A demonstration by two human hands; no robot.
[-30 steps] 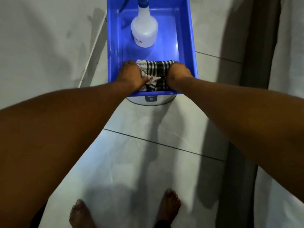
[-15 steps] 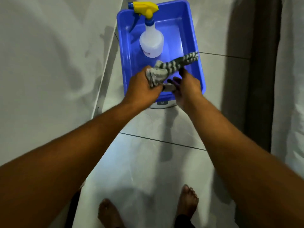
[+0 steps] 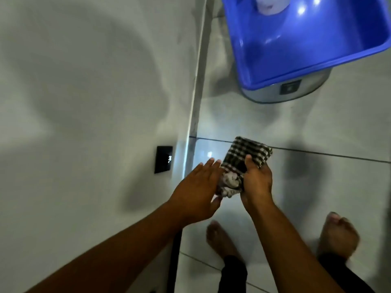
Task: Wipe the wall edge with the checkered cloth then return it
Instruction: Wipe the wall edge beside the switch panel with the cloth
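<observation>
A small black square wall panel [image 3: 163,159] sits left of the pale wall edge [image 3: 195,98]. Just right of that edge, the left hand [image 3: 196,193] spreads flat against the folded black-and-white checkered cloth [image 3: 246,157], which the right hand [image 3: 257,182] grips, thumb on top. The glossy blue plastic tub [image 3: 317,58] lies farther up and right.

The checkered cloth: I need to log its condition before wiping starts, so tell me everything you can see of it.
The checkered cloth is a dark-and-pale plaid fabric, soft and woven-looking, folded into a thick pad with a crumpled pale end bunched toward the person. It is held in the air above the tiled floor, clear of the blue tub. The right hand grips it with the thumb on top; the left hand, fingers extended, touches its left side. It is not yet against the wall edge.
</observation>
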